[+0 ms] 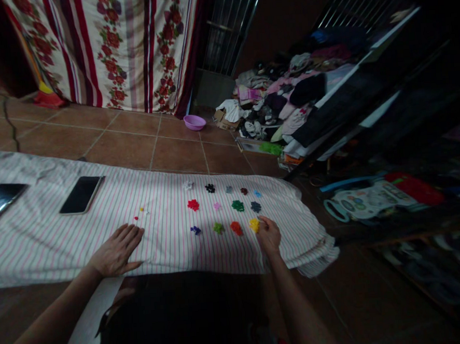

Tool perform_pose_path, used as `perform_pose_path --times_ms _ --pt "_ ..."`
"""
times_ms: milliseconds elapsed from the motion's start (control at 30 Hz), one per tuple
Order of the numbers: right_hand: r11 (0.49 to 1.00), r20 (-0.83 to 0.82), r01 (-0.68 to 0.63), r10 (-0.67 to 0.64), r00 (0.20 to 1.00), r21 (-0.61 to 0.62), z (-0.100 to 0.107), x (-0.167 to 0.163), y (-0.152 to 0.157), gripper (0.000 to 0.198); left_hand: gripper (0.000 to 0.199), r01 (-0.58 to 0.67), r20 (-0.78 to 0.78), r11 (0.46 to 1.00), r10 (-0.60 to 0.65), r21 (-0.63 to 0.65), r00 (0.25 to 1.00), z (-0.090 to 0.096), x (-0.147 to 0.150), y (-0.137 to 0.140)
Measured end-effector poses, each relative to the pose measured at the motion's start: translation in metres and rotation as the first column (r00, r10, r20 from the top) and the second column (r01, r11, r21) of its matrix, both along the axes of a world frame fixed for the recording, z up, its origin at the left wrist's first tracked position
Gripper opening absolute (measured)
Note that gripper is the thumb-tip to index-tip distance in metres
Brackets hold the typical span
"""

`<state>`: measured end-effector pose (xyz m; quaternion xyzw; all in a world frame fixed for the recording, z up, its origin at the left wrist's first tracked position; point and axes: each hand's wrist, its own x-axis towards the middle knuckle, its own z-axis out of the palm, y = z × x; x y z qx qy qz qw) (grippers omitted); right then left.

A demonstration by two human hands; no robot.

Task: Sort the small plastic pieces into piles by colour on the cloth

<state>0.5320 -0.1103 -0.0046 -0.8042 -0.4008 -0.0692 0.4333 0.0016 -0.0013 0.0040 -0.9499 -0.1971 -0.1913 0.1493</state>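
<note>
My left hand (120, 250) lies palm down on the striped cloth (168, 253), its fingers stretched out. Just beyond its fingertips are a tiny red piece (136, 217), a yellow piece (141, 209) and a white piece (147, 212). At the right, my right hand (269, 234) has its fingers curled together against the edge of a pile of small yellow pieces (254, 224); whatever they pinch is hidden. Beside that pile sit orange-red (236, 228), lime green (218, 228) and dark blue (195, 230) piles. Behind them are red (193, 205), pink (217, 206), dark green (238, 206) and slate-grey (256, 206) piles.
A far row holds white (188, 185), black (209, 188), grey (228, 189), brown (244, 191) and light blue (257, 193) piles. Two phones, one nearer (82, 194) and one at the edge (1, 201), lie left. A purple basin (195, 123) stands on the tiled floor.
</note>
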Motion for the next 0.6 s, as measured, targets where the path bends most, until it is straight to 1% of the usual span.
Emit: perform_pose_path --times_ms 67,167,267,333,433,600 --pt "0.999 0.024 -0.028 0.028 0.999 0.018 0.005 -0.005 0.002 0.038 0.069 -0.001 -0.002 1.0 0.001 0.003 1.0 0.0 0.0 0.0" --pt "0.993 0.061 -0.109 0.106 0.992 0.045 0.013 -0.018 0.003 0.037 0.068 0.005 -0.002 1.0 -0.005 0.021 1.0 0.001 0.0 0.0" --pt "0.98 0.065 -0.195 0.192 0.979 0.037 0.018 -0.036 0.001 0.038 0.068 0.006 0.002 1.0 -0.006 0.026 1.0 0.003 0.001 -0.001" --pt "0.97 0.053 -0.242 0.242 0.969 0.0 0.017 -0.048 -0.002 0.04 0.068 0.012 0.011 1.0 -0.012 0.026 1.0 0.004 0.001 -0.001" --pt "0.96 0.065 -0.274 0.278 0.958 -0.065 0.013 -0.061 -0.005 0.044 0.068 0.02 0.01 0.999 -0.02 0.037 1.0 0.004 0.002 -0.001" --pt "0.947 0.171 -0.302 0.317 0.933 -0.109 0.006 -0.072 -0.009 0.042 0.067 0.014 -0.001 0.999 -0.014 0.038 1.0 0.002 0.0 0.0"
